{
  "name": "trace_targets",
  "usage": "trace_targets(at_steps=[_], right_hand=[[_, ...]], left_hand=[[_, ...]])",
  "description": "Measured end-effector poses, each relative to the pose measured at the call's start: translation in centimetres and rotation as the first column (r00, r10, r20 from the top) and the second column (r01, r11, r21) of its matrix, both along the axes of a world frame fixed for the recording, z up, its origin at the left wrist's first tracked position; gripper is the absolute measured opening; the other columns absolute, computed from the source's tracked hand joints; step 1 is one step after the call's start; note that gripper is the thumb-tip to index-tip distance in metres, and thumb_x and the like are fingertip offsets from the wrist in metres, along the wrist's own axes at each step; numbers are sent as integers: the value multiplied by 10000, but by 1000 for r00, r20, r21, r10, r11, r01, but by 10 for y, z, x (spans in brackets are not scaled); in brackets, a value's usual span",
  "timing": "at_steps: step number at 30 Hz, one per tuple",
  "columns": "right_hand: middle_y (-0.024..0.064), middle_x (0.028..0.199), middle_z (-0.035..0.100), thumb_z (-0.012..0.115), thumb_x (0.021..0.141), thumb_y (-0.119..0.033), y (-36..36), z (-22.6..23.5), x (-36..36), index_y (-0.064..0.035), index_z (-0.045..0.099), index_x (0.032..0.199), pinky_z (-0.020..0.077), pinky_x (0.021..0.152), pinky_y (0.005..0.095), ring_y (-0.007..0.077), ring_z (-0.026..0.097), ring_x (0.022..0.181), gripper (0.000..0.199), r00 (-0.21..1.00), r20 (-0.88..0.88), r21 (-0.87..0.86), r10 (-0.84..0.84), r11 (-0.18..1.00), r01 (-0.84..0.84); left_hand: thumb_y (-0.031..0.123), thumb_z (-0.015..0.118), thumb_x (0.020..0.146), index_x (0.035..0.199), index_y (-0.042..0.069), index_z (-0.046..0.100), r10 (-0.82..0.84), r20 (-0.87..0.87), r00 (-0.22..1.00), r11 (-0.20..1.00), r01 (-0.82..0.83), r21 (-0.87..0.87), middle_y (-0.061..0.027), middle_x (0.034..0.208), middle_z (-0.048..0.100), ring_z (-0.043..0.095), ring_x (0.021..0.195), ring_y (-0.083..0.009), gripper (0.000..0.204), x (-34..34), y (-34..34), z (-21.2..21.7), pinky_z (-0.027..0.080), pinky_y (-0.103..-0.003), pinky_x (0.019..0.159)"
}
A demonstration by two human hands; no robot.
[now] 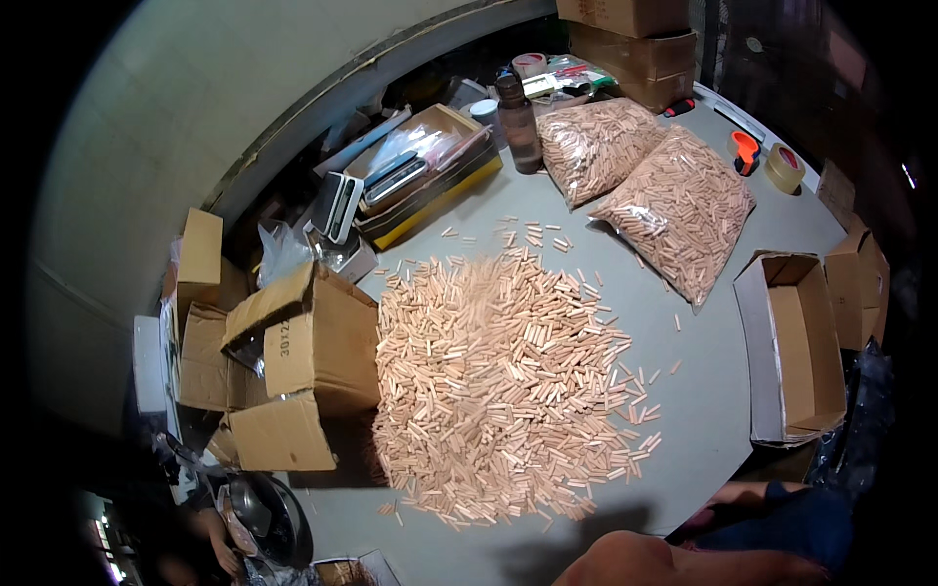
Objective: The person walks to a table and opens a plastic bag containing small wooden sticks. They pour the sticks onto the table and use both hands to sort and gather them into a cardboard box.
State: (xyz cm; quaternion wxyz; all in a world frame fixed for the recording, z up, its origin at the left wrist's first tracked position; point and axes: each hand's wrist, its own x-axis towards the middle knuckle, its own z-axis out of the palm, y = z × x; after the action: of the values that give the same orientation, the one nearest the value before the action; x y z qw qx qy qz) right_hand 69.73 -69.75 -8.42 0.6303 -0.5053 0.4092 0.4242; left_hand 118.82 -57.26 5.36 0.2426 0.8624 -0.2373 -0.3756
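Note:
A big loose heap of short pale wooden dowels (498, 381) covers the middle of a grey table (703, 391). Two clear bags filled with the same dowels (674, 210) (591, 146) lie behind it to the right. At the lower edge, a rounded bare part of my right hand or forearm (635, 565) comes in from a dark blue sleeve (791, 527), just in front of the heap. Its fingers are hidden, and it holds nothing that I can see. My left hand is out of view.
An open, empty cardboard box (796, 342) lies at the right. Several torn cardboard boxes (303, 361) crowd the left edge. A brown bottle (518, 122), a tray of tools (420, 171), tape rolls (785, 168) and stacked cartons (635, 49) stand at the back.

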Motion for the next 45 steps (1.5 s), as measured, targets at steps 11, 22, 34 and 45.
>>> trace_targets(at_steps=[11,22,34,45], right_hand=[[181,1167,751,558,1016,-468,18,-143,18,-67,666,1350,544,991,426,332,699,1100,533,985,-109,-471,135,865,-171],[110,1148,771,652,1037,-413,24,215,13,-55,737,1250,568,907,346,221,727,1010,425,685,624,-664,376,717,212],[202,984,752,708,872,-425,-58,290,-20,-21,732,1026,559,833,514,427,713,979,433,982,174,-863,-70,-491,117],[86,996,658,701,743,-99,154,280,-143,34,681,911,500,791,289,164,638,915,216,549,680,-599,486,-63,798]], left_hand=[[435,698,931,1161,-134,695,-42,38,998,994,46,-101,-313,1123,727,717,1132,-336,614,-39,64,-60,546,-436,954],[448,700,925,1144,-137,704,11,-115,993,998,-5,59,-317,1113,730,721,1127,-338,625,-91,223,-121,548,-438,948],[326,665,900,1057,-98,724,-26,290,957,996,51,-77,-354,1071,698,688,1097,-472,456,-79,347,-114,536,-482,932],[163,649,1015,1316,-17,660,-83,-379,921,721,-207,-661,-138,1281,712,665,1169,-204,351,-134,342,3,517,-345,1020]])
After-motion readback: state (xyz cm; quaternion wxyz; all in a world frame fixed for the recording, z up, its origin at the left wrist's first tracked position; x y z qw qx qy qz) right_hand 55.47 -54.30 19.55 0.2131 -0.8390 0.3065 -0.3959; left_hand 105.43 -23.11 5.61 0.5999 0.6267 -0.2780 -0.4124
